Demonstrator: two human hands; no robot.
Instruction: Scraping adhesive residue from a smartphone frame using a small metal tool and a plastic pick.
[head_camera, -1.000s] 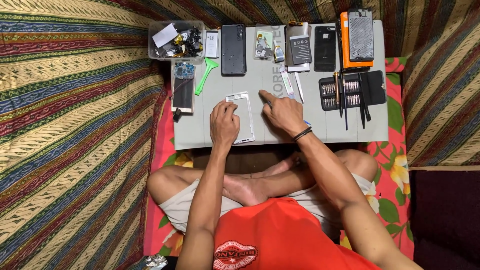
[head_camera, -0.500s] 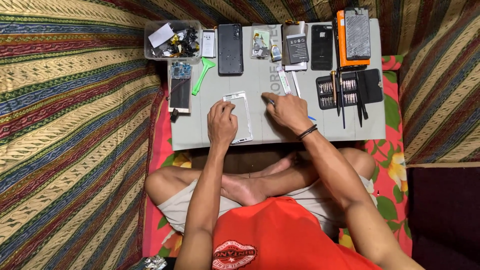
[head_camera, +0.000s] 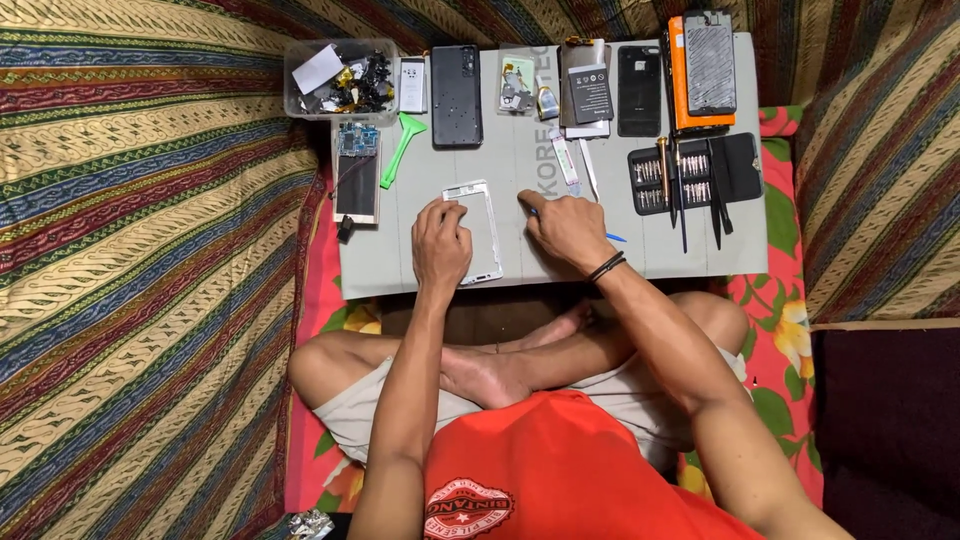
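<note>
I'm looking straight down on the grey mat (head_camera: 700, 255), and the white phone frame (head_camera: 484, 232) lies flat near its front edge, just ahead of the crossed legs. Left hand (head_camera: 441, 243) rests on the frame's left side, fingers curled together and pressing it down. Right hand (head_camera: 568, 228) sits just right of it, fingers closed around a thin blue tool (head_camera: 612, 237) whose tip pokes out past the wrist side. That frame looks light, thin and bendy, easy to crack, so I'd hold it by the long edges, never the middle. Up at the back left, a clear tub (head_camera: 338, 78) holds a white slip and a tangle of small dark and gold parts. Right side, the open black case (head_camera: 692, 178) carries rows of driver bits.
</note>
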